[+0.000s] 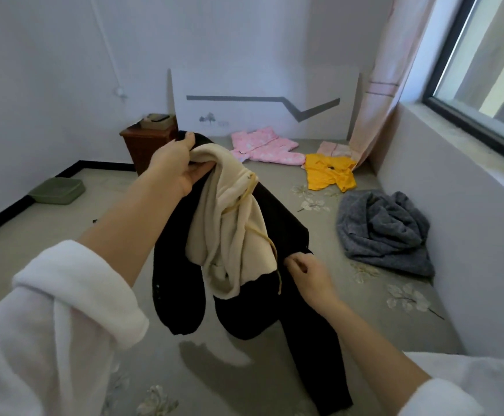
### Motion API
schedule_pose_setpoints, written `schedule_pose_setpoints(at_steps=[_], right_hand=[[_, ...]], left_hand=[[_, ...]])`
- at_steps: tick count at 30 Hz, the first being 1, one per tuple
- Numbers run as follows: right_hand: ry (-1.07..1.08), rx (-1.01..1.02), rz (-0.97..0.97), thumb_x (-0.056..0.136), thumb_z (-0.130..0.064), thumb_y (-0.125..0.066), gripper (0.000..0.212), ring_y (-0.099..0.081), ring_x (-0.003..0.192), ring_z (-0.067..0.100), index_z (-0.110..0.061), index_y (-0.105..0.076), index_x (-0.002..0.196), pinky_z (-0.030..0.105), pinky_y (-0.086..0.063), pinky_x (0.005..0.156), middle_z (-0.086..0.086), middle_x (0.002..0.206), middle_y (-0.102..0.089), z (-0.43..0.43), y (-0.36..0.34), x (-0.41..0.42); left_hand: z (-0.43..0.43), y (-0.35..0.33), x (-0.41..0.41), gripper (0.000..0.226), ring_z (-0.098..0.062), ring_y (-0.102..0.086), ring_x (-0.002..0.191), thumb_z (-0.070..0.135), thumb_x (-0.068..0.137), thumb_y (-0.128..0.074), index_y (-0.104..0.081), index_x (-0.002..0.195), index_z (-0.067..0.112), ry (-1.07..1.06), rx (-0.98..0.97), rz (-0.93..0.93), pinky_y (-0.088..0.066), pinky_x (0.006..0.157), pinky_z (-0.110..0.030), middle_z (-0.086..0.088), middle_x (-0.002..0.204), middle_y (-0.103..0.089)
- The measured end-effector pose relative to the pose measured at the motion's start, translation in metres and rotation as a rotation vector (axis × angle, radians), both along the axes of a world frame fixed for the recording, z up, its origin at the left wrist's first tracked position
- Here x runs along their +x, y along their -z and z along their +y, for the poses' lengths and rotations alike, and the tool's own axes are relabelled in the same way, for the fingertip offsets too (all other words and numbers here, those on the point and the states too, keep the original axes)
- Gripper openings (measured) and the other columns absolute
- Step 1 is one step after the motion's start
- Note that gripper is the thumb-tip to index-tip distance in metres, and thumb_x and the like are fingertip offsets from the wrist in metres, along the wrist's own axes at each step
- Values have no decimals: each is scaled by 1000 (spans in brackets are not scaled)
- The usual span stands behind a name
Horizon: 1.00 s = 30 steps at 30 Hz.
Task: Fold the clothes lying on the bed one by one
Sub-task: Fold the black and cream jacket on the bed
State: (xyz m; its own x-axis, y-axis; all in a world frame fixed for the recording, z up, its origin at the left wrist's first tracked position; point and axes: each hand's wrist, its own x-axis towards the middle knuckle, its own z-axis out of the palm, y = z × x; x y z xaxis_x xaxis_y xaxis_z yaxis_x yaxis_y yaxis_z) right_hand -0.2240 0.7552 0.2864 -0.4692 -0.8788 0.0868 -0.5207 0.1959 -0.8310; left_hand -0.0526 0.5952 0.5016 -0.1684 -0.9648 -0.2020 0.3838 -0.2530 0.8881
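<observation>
"Black cloth with a cream lining, is that what is held up?"

"It is. A black jacket (244, 316) is lifted above the bed (365, 319), with only one long sleeve trailed down onto the sheet toward the near edge."

"How is the left hand (178, 163) set?"

"It is raised at the end of an outstretched forearm. The thumb is laid over the top of the garment and the fingers are curled beneath, so that the bunched cream lining (232, 229) is gripped between them."

"And the right hand (307, 274)?"

"It is kept lower and nearer. A black edge of the jacket is pinched between thumb and forefinger; the remaining fingers are loosely curled."

"What can be said of the surfaces?"

"The lining is seen to be soft and napped, folded in thick rolls, while the outer cloth is matte and dark. A fluffy white left sleeve (73, 295) is rolled back into a fat cuff. The sheet is grey-beige and printed with pale flowers. Farther back a pink garment (264, 147) is spread flat, a yellow garment (329, 172) is crumpled beside it, and a fuzzy grey garment (386, 232) is heaped by the wall on the right."
</observation>
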Motion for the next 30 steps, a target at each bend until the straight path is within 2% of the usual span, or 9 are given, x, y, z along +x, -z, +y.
schedule_pose_setpoints(at_steps=[2,5,8,11,15,18,22,26,30], right_hand=[[-205,114,-52,79,-21,-75,36,-55,95,13,-26,-57,110,21,-42,78,-6,105,-54,-1,-9,-6],[-312,268,-137,56,-58,-81,83,-47,106,7,-30,-45,126,18,-41,85,-12,116,-39,-5,-7,12],[-178,96,-103,78,-40,-70,38,-50,91,8,-26,-59,112,8,-37,69,-10,104,-45,-20,-7,36],[-40,-61,-65,85,2,-55,23,-58,85,20,-13,-69,95,26,-44,70,4,91,-63,-24,-28,15],[64,-50,176,88,-2,-49,21,-61,60,19,-20,-60,82,32,-40,52,4,72,-62,-10,-75,-41],[40,-90,26,97,-10,-40,18,-64,41,25,-15,-57,93,27,-40,30,13,76,-62,-13,-110,-53],[70,-272,-148,99,-11,-39,21,-66,48,29,-21,-57,97,34,-52,36,12,83,-64,-14,-162,-47],[206,-535,420,91,-20,-49,15,-62,71,25,-18,-63,95,37,-49,63,5,81,-67,-9,-204,-54],[235,-419,606,90,-14,-51,12,-57,82,34,-12,-61,96,35,-40,67,12,90,-66,-25,-199,-70]], left_hand=[[-4,1,5,36,-21,-63,70,19,95,-58,-50,127,5,-29,48,35,-56,45,-29,-11,88,-61],[0,0,0,28,-22,-64,68,18,96,-57,-52,120,6,-8,48,59,-54,42,-28,-10,88,-62],[3,-2,-6,11,-22,-65,66,17,96,-57,-52,103,11,4,18,51,-53,42,-27,-10,86,-63],[-9,-3,9,14,-21,-66,74,20,96,-57,-56,105,10,-70,-36,-12,-54,46,-26,-10,91,-66],[-26,18,45,14,-17,-64,76,22,91,-64,-60,81,13,-248,-168,-328,-52,48,-26,-8,87,-64],[-27,43,59,15,-20,-62,84,26,90,-65,-62,93,11,-250,-177,-534,-52,56,-28,-10,96,-64],[-25,39,72,28,-19,-61,93,34,84,-68,-62,108,19,-422,-433,-661,-48,73,-29,-4,106,-66],[-24,9,84,37,-1,-55,65,42,79,-67,-58,115,36,-537,-690,-598,-46,64,-16,3,83,-61],[-50,12,83,32,-22,-63,97,27,87,-68,-66,118,20,-246,-439,-619,-55,61,-29,-12,118,-63]])
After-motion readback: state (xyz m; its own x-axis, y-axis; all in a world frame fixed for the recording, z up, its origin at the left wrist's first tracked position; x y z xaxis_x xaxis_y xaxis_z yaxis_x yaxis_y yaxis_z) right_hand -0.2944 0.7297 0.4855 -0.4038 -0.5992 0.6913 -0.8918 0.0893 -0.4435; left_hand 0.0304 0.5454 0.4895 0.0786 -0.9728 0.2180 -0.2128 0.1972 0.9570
